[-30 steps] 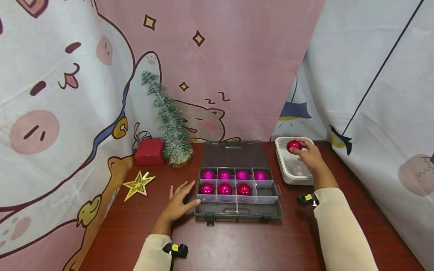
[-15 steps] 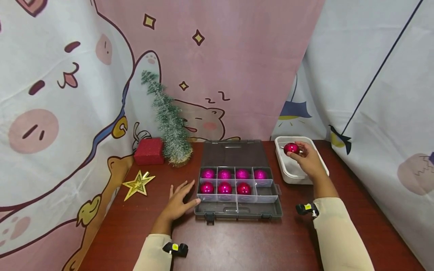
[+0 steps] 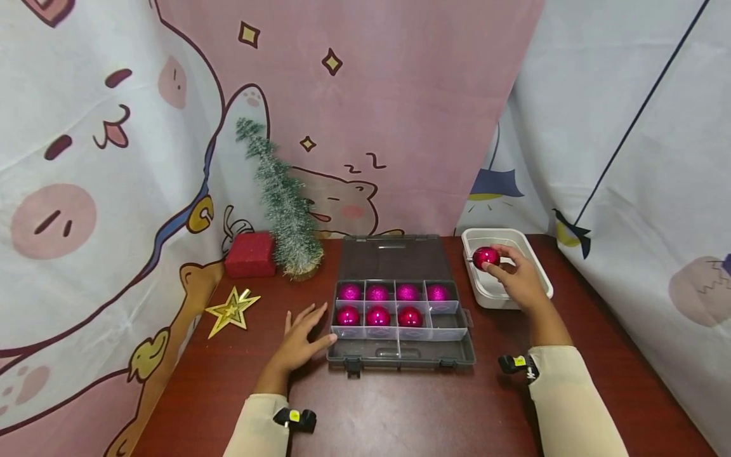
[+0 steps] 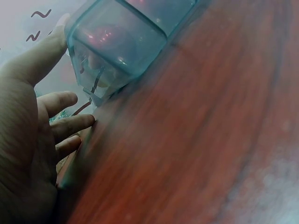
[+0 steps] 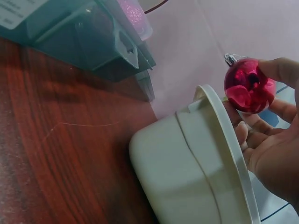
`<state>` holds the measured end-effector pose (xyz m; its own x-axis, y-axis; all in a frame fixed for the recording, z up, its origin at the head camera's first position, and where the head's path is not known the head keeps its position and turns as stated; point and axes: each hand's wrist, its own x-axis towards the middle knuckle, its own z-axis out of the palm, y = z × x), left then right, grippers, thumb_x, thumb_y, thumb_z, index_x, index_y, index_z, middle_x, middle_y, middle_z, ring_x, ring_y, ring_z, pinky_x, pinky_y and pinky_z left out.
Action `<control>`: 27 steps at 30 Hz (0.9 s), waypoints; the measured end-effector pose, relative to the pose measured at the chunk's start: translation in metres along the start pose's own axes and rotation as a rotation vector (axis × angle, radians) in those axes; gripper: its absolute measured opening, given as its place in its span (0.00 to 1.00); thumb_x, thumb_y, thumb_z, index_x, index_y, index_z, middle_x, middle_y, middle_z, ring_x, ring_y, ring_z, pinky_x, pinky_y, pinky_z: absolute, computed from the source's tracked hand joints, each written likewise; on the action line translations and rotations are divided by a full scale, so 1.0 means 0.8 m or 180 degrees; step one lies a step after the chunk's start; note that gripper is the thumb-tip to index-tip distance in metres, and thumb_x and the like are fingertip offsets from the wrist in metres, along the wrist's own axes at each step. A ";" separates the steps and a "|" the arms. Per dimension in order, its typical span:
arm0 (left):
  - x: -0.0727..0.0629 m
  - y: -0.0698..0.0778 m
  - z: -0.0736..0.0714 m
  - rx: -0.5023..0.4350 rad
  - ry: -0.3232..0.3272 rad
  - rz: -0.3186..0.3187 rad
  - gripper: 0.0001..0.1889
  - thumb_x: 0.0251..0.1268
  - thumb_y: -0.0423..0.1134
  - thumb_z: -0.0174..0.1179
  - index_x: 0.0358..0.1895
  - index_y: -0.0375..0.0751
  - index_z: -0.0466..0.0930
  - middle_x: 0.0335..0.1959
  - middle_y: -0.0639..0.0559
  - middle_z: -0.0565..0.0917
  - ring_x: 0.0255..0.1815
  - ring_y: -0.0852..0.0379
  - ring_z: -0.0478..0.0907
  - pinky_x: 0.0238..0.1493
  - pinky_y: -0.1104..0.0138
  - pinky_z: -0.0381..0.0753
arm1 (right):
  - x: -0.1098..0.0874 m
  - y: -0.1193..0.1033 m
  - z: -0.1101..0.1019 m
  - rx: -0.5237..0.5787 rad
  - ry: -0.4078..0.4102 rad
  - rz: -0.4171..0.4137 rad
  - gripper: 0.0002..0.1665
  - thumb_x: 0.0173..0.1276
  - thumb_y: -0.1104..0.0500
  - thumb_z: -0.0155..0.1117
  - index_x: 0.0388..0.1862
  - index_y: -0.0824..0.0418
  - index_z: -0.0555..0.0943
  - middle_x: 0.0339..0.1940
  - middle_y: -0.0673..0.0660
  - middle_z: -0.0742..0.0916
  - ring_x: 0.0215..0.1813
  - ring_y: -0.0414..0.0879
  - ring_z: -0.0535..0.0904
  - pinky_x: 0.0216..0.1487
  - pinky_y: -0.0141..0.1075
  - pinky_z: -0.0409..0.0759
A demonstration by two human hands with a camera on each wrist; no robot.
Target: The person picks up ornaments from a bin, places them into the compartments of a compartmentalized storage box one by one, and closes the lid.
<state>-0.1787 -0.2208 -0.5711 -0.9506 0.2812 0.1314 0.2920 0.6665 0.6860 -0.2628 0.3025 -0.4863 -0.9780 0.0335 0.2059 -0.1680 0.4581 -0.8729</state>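
Observation:
Between thumb and fingers, my right hand [image 3: 518, 279] pinches a shiny red Christmas bauble [image 5: 247, 86] with a silver cap, over the white tub [image 5: 187, 163]. My left hand [image 3: 301, 339] rests beside the left edge of the grey compartment box [image 3: 436, 352], fingers spread and its thumb at the box's side. The box lies with its lid open toward the back. Glittery magenta baubles [image 3: 377, 292] fill the back row of compartments. Three shiny baubles [image 3: 378, 316] sit in the middle row, whose right compartment [image 3: 448, 321] holds none. The front compartments hold nothing.
A small frosted Christmas tree [image 3: 285, 209] leans at the back left, next to a red block [image 3: 250, 255]. In front of them a gold star [image 3: 233, 312] lies on the brown table [image 3: 388, 416]. Printed curtains [image 3: 422, 114] enclose the back and sides.
My right hand has drawn the bauble slightly left and toward the front, to the tub's left rim in the head view. The left hand stays in place.

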 end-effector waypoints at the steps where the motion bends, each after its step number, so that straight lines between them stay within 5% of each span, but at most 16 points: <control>1: 0.000 0.000 0.000 -0.0001 -0.0005 -0.0001 0.45 0.70 0.57 0.69 0.85 0.42 0.66 0.83 0.39 0.73 0.89 0.31 0.59 0.82 0.22 0.27 | -0.002 -0.001 0.001 -0.0007 -0.0019 -0.0027 0.36 0.80 0.54 0.70 0.80 0.64 0.73 0.70 0.68 0.79 0.42 0.26 0.79 0.39 0.23 0.79; 14: 0.001 0.001 -0.001 -0.0012 -0.0006 -0.0011 0.45 0.70 0.58 0.69 0.86 0.43 0.66 0.83 0.39 0.73 0.89 0.32 0.59 0.82 0.22 0.27 | -0.023 -0.005 0.015 0.0040 -0.0078 -0.0465 0.34 0.79 0.63 0.70 0.79 0.71 0.72 0.64 0.74 0.84 0.48 0.22 0.79 0.46 0.18 0.79; 19: 0.000 0.000 0.000 -0.0011 -0.0015 -0.0024 0.45 0.70 0.57 0.70 0.86 0.43 0.66 0.83 0.39 0.73 0.89 0.32 0.58 0.82 0.22 0.26 | -0.039 -0.004 0.020 -0.0310 -0.0085 -0.0728 0.34 0.78 0.63 0.71 0.78 0.68 0.73 0.62 0.72 0.87 0.56 0.19 0.72 0.52 0.34 0.75; 23: 0.000 0.000 0.001 -0.0025 -0.0002 -0.0030 0.45 0.71 0.57 0.70 0.86 0.44 0.66 0.83 0.39 0.73 0.89 0.32 0.58 0.82 0.23 0.26 | -0.050 -0.003 0.026 -0.0420 -0.0126 -0.0873 0.34 0.79 0.64 0.69 0.80 0.66 0.72 0.67 0.71 0.84 0.64 0.30 0.72 0.59 0.42 0.70; 27: 0.000 0.001 0.000 -0.0020 0.0000 -0.0035 0.45 0.70 0.57 0.70 0.85 0.44 0.66 0.83 0.39 0.73 0.89 0.32 0.59 0.82 0.23 0.27 | -0.062 -0.001 0.037 -0.0385 -0.0043 -0.1076 0.34 0.78 0.68 0.68 0.80 0.67 0.72 0.70 0.73 0.83 0.71 0.47 0.75 0.70 0.25 0.66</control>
<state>-0.1783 -0.2203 -0.5709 -0.9538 0.2738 0.1237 0.2808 0.6652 0.6918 -0.2179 0.2741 -0.5093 -0.8713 -0.1492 0.4676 -0.4673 0.5431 -0.6976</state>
